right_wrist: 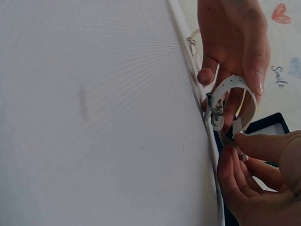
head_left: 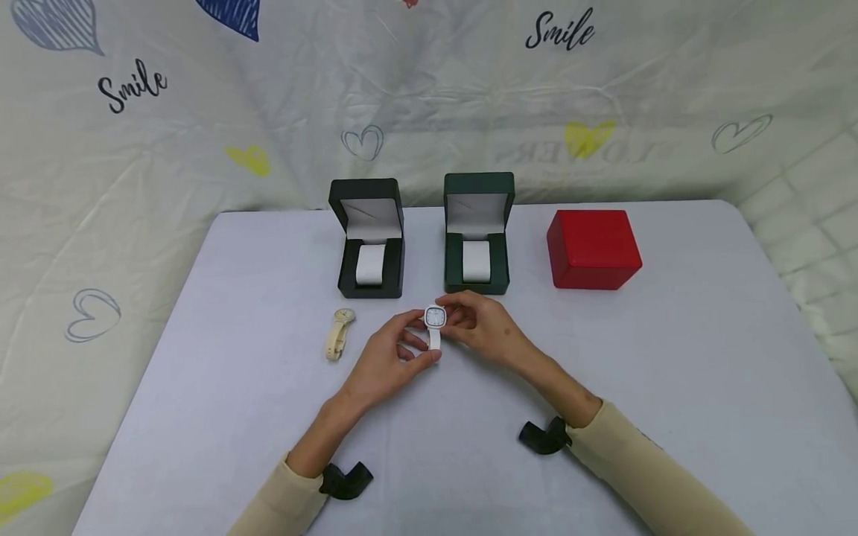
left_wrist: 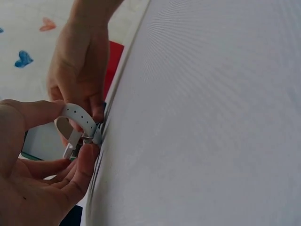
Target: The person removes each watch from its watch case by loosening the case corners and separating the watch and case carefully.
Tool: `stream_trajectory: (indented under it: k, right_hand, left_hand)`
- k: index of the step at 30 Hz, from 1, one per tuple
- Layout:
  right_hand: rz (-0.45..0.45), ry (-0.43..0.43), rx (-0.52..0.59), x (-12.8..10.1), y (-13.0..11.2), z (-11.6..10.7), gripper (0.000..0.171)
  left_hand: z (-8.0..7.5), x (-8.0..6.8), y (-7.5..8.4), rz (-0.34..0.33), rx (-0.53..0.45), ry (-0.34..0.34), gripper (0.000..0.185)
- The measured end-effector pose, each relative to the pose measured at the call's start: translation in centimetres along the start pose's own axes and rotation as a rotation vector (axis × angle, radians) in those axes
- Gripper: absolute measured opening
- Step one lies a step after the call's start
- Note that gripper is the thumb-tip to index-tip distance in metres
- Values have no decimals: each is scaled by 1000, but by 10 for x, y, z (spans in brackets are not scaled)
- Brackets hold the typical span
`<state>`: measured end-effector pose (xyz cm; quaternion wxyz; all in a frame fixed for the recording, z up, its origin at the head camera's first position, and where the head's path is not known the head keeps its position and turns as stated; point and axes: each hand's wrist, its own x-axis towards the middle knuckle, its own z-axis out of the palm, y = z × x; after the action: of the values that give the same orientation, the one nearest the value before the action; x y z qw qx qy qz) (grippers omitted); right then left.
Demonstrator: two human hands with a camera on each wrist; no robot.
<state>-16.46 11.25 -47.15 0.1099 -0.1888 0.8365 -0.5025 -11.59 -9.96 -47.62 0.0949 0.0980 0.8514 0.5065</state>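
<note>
A white watch (head_left: pixel 435 321) with a square face and buckled strap stands just above the table, held between both hands. My left hand (head_left: pixel 395 356) pinches its strap (left_wrist: pixel 75 114) from the left, thumb on top. My right hand (head_left: pixel 479 321) pinches the case from the right side. In the right wrist view the looped strap (right_wrist: pixel 230 89) and its buckle show between the fingers. A beige watch (head_left: pixel 338 333) lies on the table left of my hands.
Behind my hands stand an open black box (head_left: pixel 368 240) and an open green box (head_left: pixel 477 234), each with a white cushion. A closed red box (head_left: pixel 593 248) sits at the right. A heart-printed cloth (head_left: pixel 201 134) hangs behind the grey table (head_left: pixel 670 372).
</note>
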Motion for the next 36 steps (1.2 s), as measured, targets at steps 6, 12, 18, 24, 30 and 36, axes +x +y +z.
stream_trajectory:
  k: [6, 12, 18, 24, 30, 36]
  right_hand:
    - [10, -20, -29, 1, 3, 1, 45]
    - [23, -25, -51, 3, 4, 1, 43]
    - [33, -22, -55, 4, 5, 2, 42]
    - [40, -25, -60, 5, 7, 3, 42]
    - [39, -27, -75, 5, 6, 3, 42]
    - [50, -29, -73, 4, 3, 1, 45]
  left_hand:
    - [-3, 1, 0, -8, 37, -28, 62]
    - [-3, 2, 1, -22, 70, -36, 62]
    - [-3, 3, 0, -47, 59, -44, 62]
    - [-3, 4, -1, -66, 56, -51, 60]
    - [-4, 5, -2, -65, 59, -58, 59]
    - [-4, 6, -3, -72, 54, -68, 60]
